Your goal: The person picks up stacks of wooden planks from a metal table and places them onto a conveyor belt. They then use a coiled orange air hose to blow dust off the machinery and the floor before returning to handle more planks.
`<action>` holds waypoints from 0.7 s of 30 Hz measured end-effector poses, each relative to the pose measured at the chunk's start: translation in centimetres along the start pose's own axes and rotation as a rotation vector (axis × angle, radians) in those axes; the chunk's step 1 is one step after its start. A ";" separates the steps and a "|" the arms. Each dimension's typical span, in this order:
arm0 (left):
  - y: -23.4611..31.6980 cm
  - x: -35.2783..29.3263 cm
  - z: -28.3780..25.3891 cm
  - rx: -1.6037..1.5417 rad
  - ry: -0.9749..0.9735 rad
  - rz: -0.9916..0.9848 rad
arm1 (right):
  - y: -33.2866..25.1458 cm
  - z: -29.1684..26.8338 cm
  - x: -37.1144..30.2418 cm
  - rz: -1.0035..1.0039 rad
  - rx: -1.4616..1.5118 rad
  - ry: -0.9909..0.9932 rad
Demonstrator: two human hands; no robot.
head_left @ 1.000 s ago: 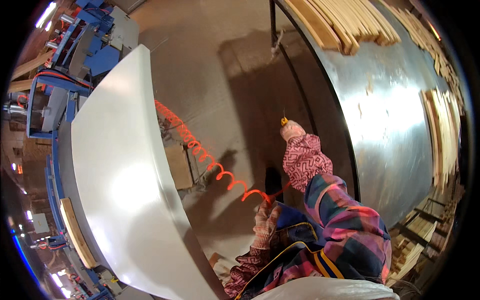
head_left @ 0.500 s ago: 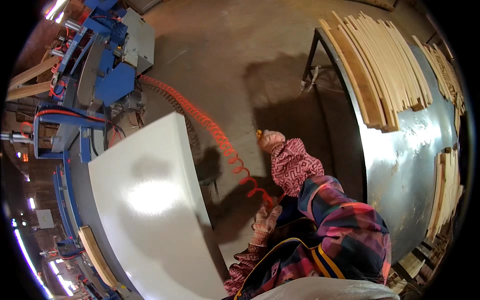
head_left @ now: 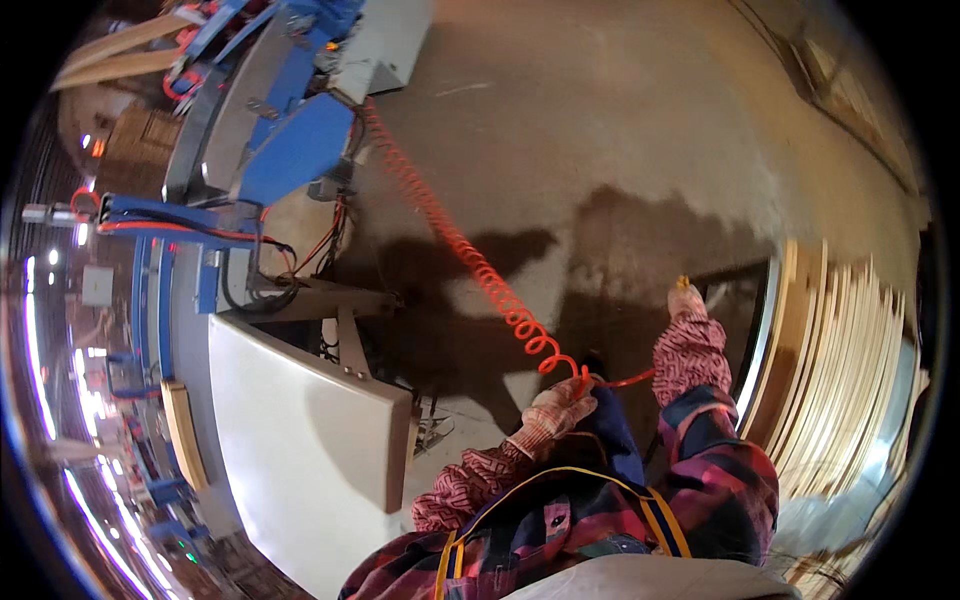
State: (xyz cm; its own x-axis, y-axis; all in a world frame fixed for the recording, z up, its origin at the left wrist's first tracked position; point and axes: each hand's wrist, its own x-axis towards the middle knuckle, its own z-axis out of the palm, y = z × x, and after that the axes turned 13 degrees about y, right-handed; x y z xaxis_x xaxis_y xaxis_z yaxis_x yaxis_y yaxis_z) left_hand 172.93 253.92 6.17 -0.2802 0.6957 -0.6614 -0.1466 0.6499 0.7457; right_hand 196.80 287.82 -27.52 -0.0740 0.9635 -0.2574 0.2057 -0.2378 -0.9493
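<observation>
A red coiled air hose (head_left: 462,250) stretches from the blue machine down to my left hand (head_left: 562,404). That hand, in a pale knit glove, is closed around the hose just past its last wide loops. From there a straight length of the hose runs right and disappears behind my right sleeve. My right hand (head_left: 686,302), gloved too, is held out over the floor beside the wood pile. Its fingers are closed on a small brass-coloured nozzle (head_left: 683,282), whose tip sticks out at the front. The rest of it is hidden by the glove.
A blue machine (head_left: 305,150) with cables stands at the far left. Nearer on the left is a white cabinet-like panel (head_left: 300,440) with a rounded edge. On the right, long pale wooden strips (head_left: 830,370) lie on a metal-topped table (head_left: 835,515). Shadows cross the concrete floor (head_left: 600,120).
My view has swung, and the wood pile now lies close to my right hand. My hands are farther apart, with the hose pulled straighter. Both keep their hold.
</observation>
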 end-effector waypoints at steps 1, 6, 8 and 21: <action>2.7 -0.3 -0.2 0.048 0.075 -0.034 | -5.9 3.0 1.1 -0.251 -0.739 -0.080; 14.5 -1.6 -5.2 0.133 0.272 -0.146 | -26.5 14.9 4.2 -0.371 -1.024 -0.273; 14.4 -0.2 -7.8 0.135 0.428 -0.080 | -30.8 20.1 5.7 0.292 -0.228 -0.206; 17.7 12.5 -26.8 0.548 0.669 0.557 | -54.1 54.6 17.9 -0.667 -0.732 0.056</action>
State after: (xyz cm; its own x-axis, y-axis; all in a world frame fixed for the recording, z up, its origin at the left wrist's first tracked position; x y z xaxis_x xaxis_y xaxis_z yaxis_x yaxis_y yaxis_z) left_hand 141.44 265.94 13.22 -0.6719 0.7371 0.0721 0.5719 0.4544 0.6830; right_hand 131.11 311.17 9.36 -0.3518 0.8810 0.3162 0.6921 0.4723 -0.5459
